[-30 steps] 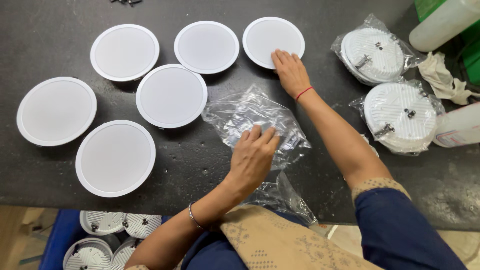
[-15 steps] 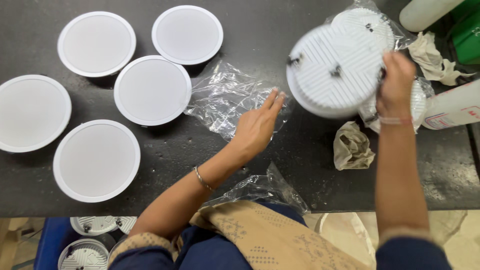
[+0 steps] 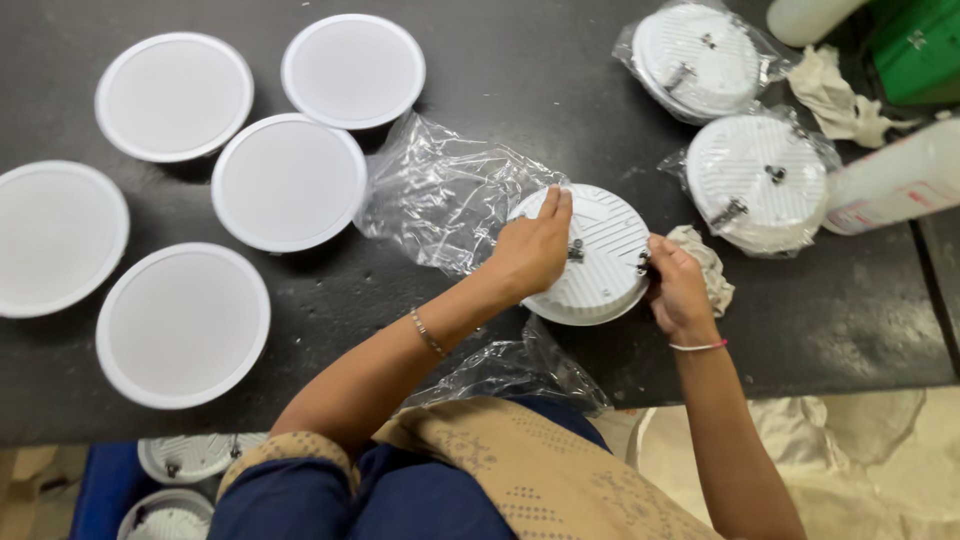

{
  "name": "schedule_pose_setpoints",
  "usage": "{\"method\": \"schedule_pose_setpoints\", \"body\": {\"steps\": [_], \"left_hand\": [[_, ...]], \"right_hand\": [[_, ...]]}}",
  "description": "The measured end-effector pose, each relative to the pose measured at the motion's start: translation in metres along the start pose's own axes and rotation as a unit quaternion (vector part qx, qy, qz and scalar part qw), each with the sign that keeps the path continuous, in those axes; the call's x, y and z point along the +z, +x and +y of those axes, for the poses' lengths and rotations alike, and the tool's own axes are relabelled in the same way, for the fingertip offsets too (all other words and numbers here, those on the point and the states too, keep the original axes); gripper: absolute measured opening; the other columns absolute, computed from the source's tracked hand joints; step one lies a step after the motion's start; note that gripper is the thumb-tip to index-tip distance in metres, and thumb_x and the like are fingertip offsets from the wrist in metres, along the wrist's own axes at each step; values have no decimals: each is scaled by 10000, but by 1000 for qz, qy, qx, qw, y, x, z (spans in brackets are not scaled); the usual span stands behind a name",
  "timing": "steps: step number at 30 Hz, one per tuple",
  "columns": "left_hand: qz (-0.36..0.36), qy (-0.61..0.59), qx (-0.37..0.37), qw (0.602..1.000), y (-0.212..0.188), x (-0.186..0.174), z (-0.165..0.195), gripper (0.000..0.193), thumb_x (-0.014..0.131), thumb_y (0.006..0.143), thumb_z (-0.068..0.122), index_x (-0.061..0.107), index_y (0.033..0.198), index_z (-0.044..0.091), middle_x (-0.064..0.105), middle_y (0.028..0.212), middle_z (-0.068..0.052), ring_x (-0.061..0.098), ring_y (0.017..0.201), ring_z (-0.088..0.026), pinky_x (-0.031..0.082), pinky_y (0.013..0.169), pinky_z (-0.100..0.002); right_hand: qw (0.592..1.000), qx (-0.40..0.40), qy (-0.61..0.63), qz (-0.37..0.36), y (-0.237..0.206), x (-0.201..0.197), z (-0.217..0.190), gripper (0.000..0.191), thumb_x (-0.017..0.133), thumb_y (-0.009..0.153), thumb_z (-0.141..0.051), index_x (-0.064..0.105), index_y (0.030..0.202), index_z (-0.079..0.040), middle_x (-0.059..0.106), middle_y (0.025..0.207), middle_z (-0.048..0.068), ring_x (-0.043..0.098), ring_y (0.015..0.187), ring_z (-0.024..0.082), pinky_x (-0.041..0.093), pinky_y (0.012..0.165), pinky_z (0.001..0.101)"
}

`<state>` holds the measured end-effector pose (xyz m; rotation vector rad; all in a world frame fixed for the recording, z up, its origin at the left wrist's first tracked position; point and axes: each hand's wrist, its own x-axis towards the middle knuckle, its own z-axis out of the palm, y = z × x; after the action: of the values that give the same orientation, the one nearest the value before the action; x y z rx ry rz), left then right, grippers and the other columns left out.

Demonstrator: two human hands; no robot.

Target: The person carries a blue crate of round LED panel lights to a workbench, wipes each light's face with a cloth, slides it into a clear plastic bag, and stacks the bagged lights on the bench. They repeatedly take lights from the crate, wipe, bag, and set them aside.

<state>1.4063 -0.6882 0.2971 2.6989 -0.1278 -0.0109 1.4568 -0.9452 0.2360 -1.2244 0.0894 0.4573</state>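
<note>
On the black table (image 3: 520, 90), right of clear bag (image 3: 440, 195) | ribbed round lamp (image 3: 600, 262) back-up | left hand (image 3: 535, 250), right hand (image 3: 678, 290) both grasping its rim | risk: spring clip snags bag or nips fingers

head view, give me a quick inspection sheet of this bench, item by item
surface: dark worktop, speckled with dust.
job's things: round white ribbed lamp lying back-up on the worktop, partly on a clear plastic bag.
clutter: five white discs face-up at left; two bagged lamps at right; crumpled rag; white bottle; green box.
hands: left hand rests on the lamp's back; right hand grips its right edge.
cables: nothing seen.
surroundings: more lamps in a blue bin below the bench.
</note>
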Motion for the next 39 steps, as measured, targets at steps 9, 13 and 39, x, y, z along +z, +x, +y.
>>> {"method": "schedule_pose_setpoints", "body": {"steps": [9, 13, 39], "left_hand": [[-32, -39, -33, 998, -3, 18, -25, 704, 479, 901, 25, 240, 1559, -57, 256, 1646, -240, 726, 808, -372, 587, 728, -477], [-39, -39, -22, 998, -10, 15, -13, 704, 495, 875, 41, 287, 1544, -24, 265, 1647, -232, 726, 818, -372, 579, 741, -485], [-98, -182, 91, 974, -116, -95, 31, 868, 548, 787, -42, 359, 1582, 251, 353, 1632, -68, 701, 1065, -348, 581, 777, -429]], "right_hand": [[991, 60, -107, -57, -2, 41, 11, 313, 549, 1050, -198, 649, 1296, -32, 724, 994, 5, 669, 815, 100, 580, 707, 304], [996, 30, -87, 1, 4, 31, 17, 306, 531, 1067, -206, 641, 1300, -40, 694, 977, -9, 656, 798, 90, 603, 706, 313], [996, 74, -7, -40, 0, 118, 39, 387, 500, 1049, -169, 523, 1406, -22, 638, 1285, 80, 646, 1107, 189, 548, 952, 383]]}}
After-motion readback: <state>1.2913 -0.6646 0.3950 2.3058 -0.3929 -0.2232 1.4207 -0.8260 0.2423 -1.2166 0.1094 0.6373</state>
